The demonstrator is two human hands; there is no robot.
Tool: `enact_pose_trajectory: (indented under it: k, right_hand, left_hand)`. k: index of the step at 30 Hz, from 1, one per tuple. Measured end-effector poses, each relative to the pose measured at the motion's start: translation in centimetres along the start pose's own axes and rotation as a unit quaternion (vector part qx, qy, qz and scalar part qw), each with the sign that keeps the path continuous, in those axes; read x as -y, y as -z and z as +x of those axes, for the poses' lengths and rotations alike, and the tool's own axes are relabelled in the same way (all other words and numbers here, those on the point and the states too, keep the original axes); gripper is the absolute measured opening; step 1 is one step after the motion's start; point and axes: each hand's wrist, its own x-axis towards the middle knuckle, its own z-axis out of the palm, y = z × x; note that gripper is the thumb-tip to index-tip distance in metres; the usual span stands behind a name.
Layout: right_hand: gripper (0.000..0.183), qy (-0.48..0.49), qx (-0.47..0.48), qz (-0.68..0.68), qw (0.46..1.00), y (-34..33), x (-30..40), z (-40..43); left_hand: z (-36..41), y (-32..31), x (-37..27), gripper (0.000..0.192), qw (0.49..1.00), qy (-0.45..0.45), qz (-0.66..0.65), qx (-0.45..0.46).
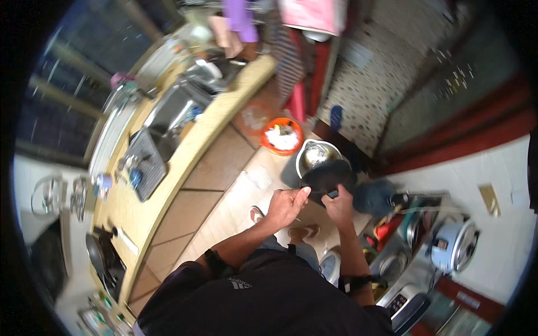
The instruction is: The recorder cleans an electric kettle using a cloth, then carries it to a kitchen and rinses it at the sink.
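Both hands are on a dark round object (328, 176); blur leaves unclear whether it is a pan or a lid. My left hand (289, 206) has its thumb and fingers at the object's left edge. On its near side, my right hand (339, 205) grips it with curled fingers. Just beyond lies the white rim (299, 161) of a grey bin (289, 175), with a shiny silvery interior. The dark object covers the bin's near part from view. An orange basin (269, 148) stands beside the bin on the floor, holding white, crumpled-looking material.
On the left, a yellowish counter (168, 210) carries a steel sink (176, 109), a grey drying tray (147, 164) and black pans (101, 256). At right, a shelf holds a light-blue rice cooker (454, 245) and pots. A dark blue container (374, 197) stands near my right hand.
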Motion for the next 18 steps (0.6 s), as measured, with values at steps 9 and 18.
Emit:
enact_pose_trajectory:
  k: [9,18]
  right_hand:
    - [0.029,0.063,0.194,-0.060,0.977,-11.6,17.7,2.6]
    - [0.023,0.187,0.251,0.069,0.947,-24.4,33.1,10.2]
  left_hand:
    - [-1.8,20.4,6.1,0.065,0.979,0.085,-0.055,-0.177]
    - [-2.8,34.0,10.5,0.056,0.878,0.084,-0.389,-0.264]
